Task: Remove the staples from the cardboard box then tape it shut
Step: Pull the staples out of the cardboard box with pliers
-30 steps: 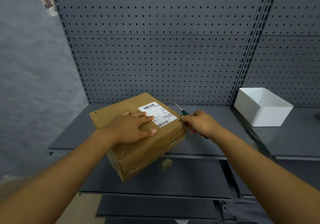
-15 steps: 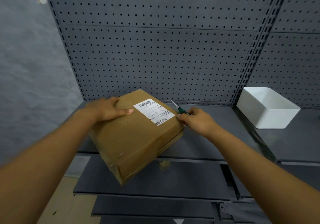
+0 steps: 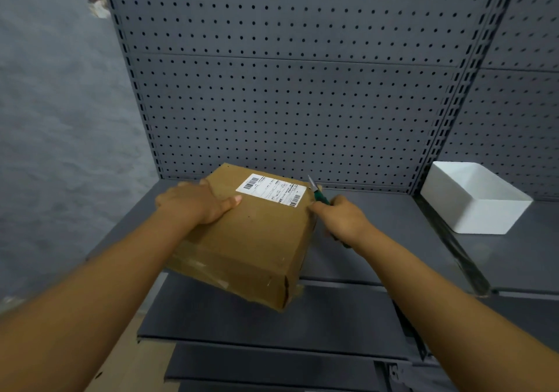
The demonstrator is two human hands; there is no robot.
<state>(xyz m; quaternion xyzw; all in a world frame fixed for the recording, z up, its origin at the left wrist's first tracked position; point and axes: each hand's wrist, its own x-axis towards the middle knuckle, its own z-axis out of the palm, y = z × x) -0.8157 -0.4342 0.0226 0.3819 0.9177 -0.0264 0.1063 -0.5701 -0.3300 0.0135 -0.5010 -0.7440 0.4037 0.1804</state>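
Observation:
A brown cardboard box (image 3: 254,240) with a white shipping label (image 3: 273,190) lies on the grey shelf (image 3: 378,240), its near corner overhanging the shelf's front edge. My left hand (image 3: 196,202) grips the box's far left corner, thumb lying on the top face. At the box's right edge my right hand (image 3: 341,217) holds a green-handled tool (image 3: 317,193), whose thin metal tip points up and away beside the label's corner. Old clear tape shows on the box's near side.
A white rectangular bin (image 3: 472,201) stands on the shelf at the right. A grey pegboard wall (image 3: 287,89) rises right behind the box. Lower grey shelves (image 3: 272,322) jut out below the front edge.
The box has been turned, so a different side now faces me. My left hand moved from the top face to the far left corner. My right hand stays at the right edge with the tool.

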